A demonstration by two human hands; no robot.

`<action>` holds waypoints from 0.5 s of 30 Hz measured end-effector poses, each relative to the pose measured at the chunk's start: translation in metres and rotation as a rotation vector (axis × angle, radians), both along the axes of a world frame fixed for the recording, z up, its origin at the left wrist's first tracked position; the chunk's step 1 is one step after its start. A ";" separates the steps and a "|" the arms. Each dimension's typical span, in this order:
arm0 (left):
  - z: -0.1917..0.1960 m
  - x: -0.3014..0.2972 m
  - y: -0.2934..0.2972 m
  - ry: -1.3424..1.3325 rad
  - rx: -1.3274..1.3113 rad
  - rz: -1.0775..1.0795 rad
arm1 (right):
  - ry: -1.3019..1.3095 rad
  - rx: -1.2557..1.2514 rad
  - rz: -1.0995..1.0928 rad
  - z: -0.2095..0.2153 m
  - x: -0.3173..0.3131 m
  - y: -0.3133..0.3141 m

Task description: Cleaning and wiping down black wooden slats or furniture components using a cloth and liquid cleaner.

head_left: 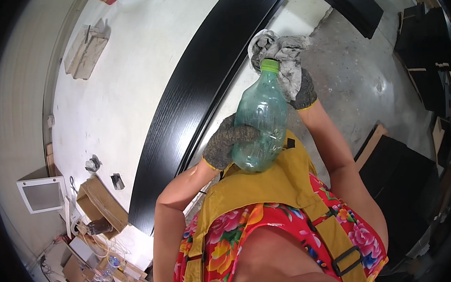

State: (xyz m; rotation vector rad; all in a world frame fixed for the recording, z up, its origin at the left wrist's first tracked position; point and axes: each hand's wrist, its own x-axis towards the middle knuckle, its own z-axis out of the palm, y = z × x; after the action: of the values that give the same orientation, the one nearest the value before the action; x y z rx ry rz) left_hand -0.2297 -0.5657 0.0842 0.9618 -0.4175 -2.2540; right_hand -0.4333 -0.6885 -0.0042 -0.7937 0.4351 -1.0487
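Observation:
My left hand [226, 142], in a dark grey knit glove, is wrapped round the lower part of a green plastic bottle [263, 106]. The bottle is see-through, tilted, with its light green cap [269, 65] on and pointing away from me. A crumpled grey-white rag [286, 56] is bunched in my gloved right hand [302, 90], beside the bottle's neck. The rag hides most of the right fingers. Just left of both hands lies a long black wood-grain panel [189, 80] on the white table [120, 80].
Another black panel [352, 3] is at the far right. Dark boards [398, 180] stand low on the right over the grey floor [347, 73]. At the left are a wrapped block [86, 51], a cardboard box [103, 203] and a white-framed box [41, 195]. Clutter fills the lower left.

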 end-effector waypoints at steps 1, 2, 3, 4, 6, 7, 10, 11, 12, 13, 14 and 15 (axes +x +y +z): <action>-0.002 -0.001 0.002 0.043 0.093 0.031 | -0.196 0.013 0.036 -0.009 -0.002 -0.003; -0.002 -0.002 0.003 0.086 0.186 0.062 | -0.393 0.026 0.071 -0.017 -0.005 -0.003; 0.010 -0.006 0.004 0.151 0.254 0.120 | 0.412 -0.393 -0.130 -0.008 -0.006 0.000; 0.014 -0.009 0.005 0.149 0.258 0.127 | 0.408 -0.390 -0.124 -0.010 -0.007 0.000; 0.019 -0.013 0.005 0.406 0.399 0.204 | 0.196 -0.163 -0.068 -0.014 -0.012 0.000; 0.016 -0.016 0.006 0.407 0.399 0.204 | 0.197 -0.164 -0.067 -0.014 -0.015 0.000; 0.010 -0.023 0.004 0.391 0.491 0.224 | 0.733 -0.462 -0.111 -0.012 -0.021 -0.001; 0.012 -0.024 0.002 0.392 0.486 0.207 | 0.886 -0.645 -0.151 -0.010 -0.023 -0.002; 0.013 -0.024 0.002 0.392 0.482 0.192 | 1.035 -0.829 -0.191 -0.005 -0.023 -0.002; 0.008 -0.022 0.004 0.392 0.481 0.193 | 1.034 -0.831 -0.190 0.000 -0.019 -0.001; -0.002 -0.020 0.008 0.330 0.429 0.201 | 0.812 -0.595 -0.175 0.005 -0.012 0.000; -0.001 -0.021 0.007 0.268 0.379 0.204 | 0.590 -0.359 -0.161 0.008 -0.009 0.002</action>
State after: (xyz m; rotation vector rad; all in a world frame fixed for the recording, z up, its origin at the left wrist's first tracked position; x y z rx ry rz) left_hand -0.2503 -0.5591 0.0830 0.8211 0.2240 -2.2709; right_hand -0.4426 -0.6868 0.0035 -1.4184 0.8348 -1.0446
